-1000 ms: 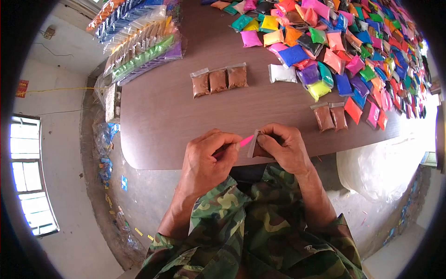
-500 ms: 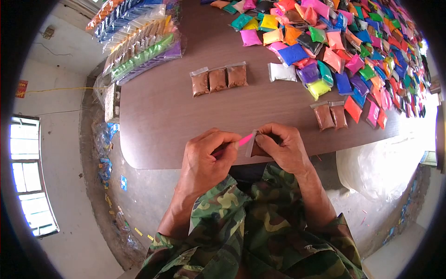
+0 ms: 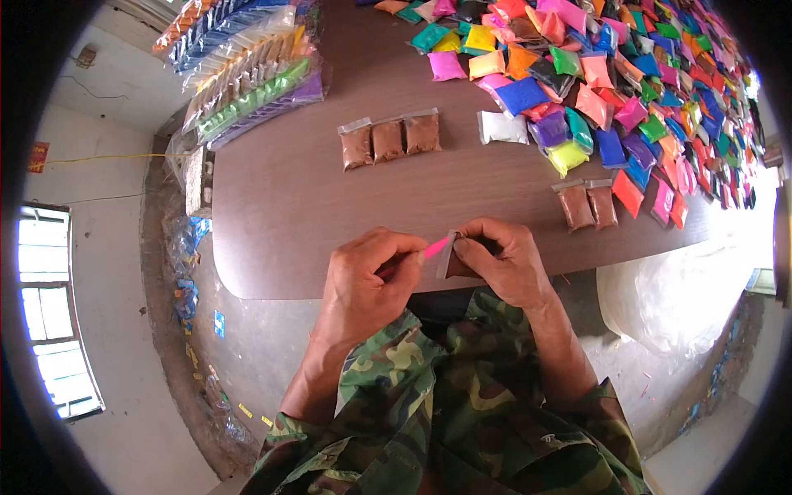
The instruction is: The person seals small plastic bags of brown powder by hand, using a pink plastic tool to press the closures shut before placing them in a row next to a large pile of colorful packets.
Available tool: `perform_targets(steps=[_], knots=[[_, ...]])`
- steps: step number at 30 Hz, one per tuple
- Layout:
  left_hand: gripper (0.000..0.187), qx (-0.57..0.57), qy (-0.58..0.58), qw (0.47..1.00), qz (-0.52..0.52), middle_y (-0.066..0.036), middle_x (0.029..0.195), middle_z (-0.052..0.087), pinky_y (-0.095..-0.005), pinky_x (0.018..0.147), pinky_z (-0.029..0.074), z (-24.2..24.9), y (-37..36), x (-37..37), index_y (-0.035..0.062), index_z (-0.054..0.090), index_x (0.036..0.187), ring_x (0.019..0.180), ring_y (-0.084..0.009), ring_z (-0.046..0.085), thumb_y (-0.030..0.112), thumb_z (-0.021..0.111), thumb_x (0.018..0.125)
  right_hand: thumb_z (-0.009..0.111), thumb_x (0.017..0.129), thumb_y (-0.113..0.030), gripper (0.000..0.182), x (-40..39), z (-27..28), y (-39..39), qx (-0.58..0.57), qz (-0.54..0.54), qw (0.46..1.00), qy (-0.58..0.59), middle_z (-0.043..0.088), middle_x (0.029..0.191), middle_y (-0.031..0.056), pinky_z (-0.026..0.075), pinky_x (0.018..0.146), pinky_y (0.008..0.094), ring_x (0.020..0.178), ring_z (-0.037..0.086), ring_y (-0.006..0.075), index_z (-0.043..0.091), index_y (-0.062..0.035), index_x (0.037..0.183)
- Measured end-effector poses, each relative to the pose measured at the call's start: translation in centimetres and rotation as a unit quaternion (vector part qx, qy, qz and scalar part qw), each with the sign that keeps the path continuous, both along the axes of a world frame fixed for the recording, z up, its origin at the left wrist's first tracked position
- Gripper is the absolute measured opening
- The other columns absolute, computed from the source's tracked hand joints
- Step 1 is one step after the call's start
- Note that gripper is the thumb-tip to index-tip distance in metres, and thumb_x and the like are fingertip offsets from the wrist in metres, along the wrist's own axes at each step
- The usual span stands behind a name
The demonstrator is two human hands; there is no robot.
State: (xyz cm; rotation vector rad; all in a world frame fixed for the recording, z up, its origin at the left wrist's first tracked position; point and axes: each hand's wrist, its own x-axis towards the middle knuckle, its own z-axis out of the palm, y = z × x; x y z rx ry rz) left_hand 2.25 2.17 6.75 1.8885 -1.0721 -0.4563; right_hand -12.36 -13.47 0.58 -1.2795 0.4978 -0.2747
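Note:
My left hand (image 3: 373,279) is closed round a slim pink stick (image 3: 436,247), whose kind I cannot make out. The stick's tip meets the top edge of a small clear plastic bag (image 3: 456,266) with brown contents. My right hand (image 3: 510,262) pinches that bag between thumb and fingers, which partly cover it. Both hands are just above the front edge of the table (image 3: 272,239). Beyond them lie three brown-filled bags (image 3: 388,142) in a row. Two more brown-filled bags (image 3: 586,205) lie to the right.
A large heap of small colourful packets (image 3: 610,99) spreads over the table's right side. One white packet (image 3: 502,128) lies at its near edge. Stacked strips of filled bags (image 3: 256,91) stand at the back left. A big translucent plastic bag (image 3: 668,301) is below the right edge.
The view has shifted very slightly. Both hands, the pink stick and the brown bag keep almost the same position.

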Motion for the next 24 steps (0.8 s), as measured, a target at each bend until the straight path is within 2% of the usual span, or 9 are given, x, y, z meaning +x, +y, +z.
perform_targets(steps=[8,20,24], knots=[[0.012,-0.002,0.003,1.000,-0.002,-0.008,0.082,0.071,-0.0262,0.060,0.048,-0.13,0.04,-0.03,-0.0003,0.077,0.101,0.067,-0.0095,0.062,-0.001,0.072,0.090,0.067,0.102,-0.008,0.016,-0.07,-0.54,-0.04,-0.031,-0.001,1.000,0.004,0.072,0.090,0.0033,0.058,0.074,0.0249,0.082,0.067,0.0071,0.071,0.0068,0.106],[0.010,0.008,0.016,1.000,0.002,-0.007,0.081,0.071,-0.0251,0.060,0.047,-0.06,0.13,-0.14,-0.0010,0.076,0.100,0.067,-0.0082,0.061,-0.001,0.072,0.091,0.066,0.102,-0.007,0.016,-0.06,-0.18,0.09,0.026,0.000,1.000,-0.012,0.073,0.092,0.0052,0.060,0.076,0.0259,0.083,0.069,0.0090,0.071,0.0075,0.107],[0.011,0.004,0.016,1.000,0.001,-0.008,0.082,0.071,-0.0259,0.060,0.048,-0.16,0.05,-0.28,-0.0006,0.076,0.100,0.068,-0.0088,0.062,-0.001,0.073,0.090,0.066,0.102,-0.007,0.017,-0.06,-0.14,0.02,0.006,0.007,1.000,-0.007,0.073,0.090,0.0054,0.059,0.075,0.0257,0.083,0.069,0.0090,0.071,0.0077,0.107]])
